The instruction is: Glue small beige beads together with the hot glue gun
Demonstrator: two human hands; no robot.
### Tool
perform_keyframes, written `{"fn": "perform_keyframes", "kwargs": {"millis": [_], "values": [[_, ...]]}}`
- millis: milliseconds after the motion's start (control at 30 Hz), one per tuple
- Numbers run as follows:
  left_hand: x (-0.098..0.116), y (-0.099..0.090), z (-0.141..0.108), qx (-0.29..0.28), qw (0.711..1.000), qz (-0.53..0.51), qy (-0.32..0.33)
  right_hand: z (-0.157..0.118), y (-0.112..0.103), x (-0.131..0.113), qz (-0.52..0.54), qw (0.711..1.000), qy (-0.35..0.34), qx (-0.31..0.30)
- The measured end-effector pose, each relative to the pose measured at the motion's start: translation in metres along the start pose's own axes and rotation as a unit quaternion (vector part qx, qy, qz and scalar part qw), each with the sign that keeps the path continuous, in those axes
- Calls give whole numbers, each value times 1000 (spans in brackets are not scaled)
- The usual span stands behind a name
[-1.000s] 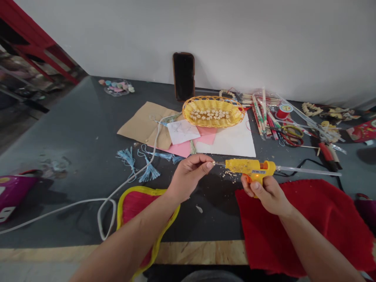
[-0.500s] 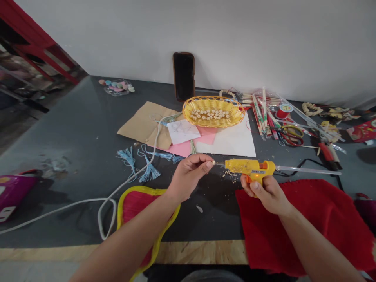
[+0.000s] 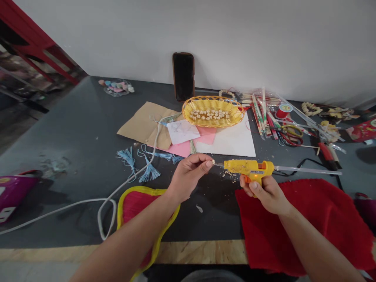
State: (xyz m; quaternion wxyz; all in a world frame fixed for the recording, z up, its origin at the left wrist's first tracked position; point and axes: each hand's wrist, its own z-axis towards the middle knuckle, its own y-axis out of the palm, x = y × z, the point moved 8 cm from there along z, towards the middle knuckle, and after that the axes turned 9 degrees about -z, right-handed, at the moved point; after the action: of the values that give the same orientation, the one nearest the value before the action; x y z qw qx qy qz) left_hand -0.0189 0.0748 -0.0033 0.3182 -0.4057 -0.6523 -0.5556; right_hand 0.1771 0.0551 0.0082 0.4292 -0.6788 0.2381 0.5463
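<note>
Between thumb and index finger, my left hand [image 3: 190, 174] pinches a tiny cream-coloured piece [image 3: 213, 161]. My right hand [image 3: 266, 190] is wrapped round the handle of a yellow glue gun [image 3: 245, 166], its nozzle pointing left at the piece, touching it or nearly so. A clear glue stick [image 3: 308, 170] sticks out of the gun's back. Below the nozzle, small cream bits [image 3: 230, 175] lie scattered on the dark table. Beyond the hands, a yellow woven basket [image 3: 211, 121] holds several small flower-like cream pieces.
Red cloth [image 3: 311, 219] lies under my right forearm, a yellow-edged red pad [image 3: 138, 203] under my left. A white cord [image 3: 117, 190] crosses the left side. Blue tassels [image 3: 149, 171], papers [image 3: 141, 123], a standing phone [image 3: 183, 76] and scissors [image 3: 293, 135] lie farther back.
The glue gun and my right hand have shifted very slightly left. My left hand has hardly moved and still pinches the piece.
</note>
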Motion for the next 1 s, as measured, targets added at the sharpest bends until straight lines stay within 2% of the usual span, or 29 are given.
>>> {"fn": "perform_keyframes", "kwargs": {"millis": [233, 333, 467, 533, 667, 767, 900, 1000], "values": [[0, -1, 2, -1, 1000, 0, 5, 0, -1, -2, 43, 999, 4, 11], [1, -4, 3, 14, 1000, 6, 18, 3, -16, 6, 79, 993, 22, 85], [-1, -6, 4, 19, 1000, 0, 17, 9, -45, 32, 117, 967, 92, 208], [-3, -5, 4, 14, 1000, -1, 12, 15, -56, 42, 104, 960, 110, 238], [-6, -3, 3, 9, 1000, 1, 0, 26, -72, 52, 20, 957, 120, 262], [-7, -3, 2, 13, 1000, 4, -3, 22, -88, 48, -74, 943, 104, 308], [-9, -2, 2, 8, 1000, 17, -8, 6, -104, 31, -245, 898, 94, 355], [-11, -1, 1, 1, 999, 36, -10, -2, -98, 8, -364, 855, 49, 365]]}}
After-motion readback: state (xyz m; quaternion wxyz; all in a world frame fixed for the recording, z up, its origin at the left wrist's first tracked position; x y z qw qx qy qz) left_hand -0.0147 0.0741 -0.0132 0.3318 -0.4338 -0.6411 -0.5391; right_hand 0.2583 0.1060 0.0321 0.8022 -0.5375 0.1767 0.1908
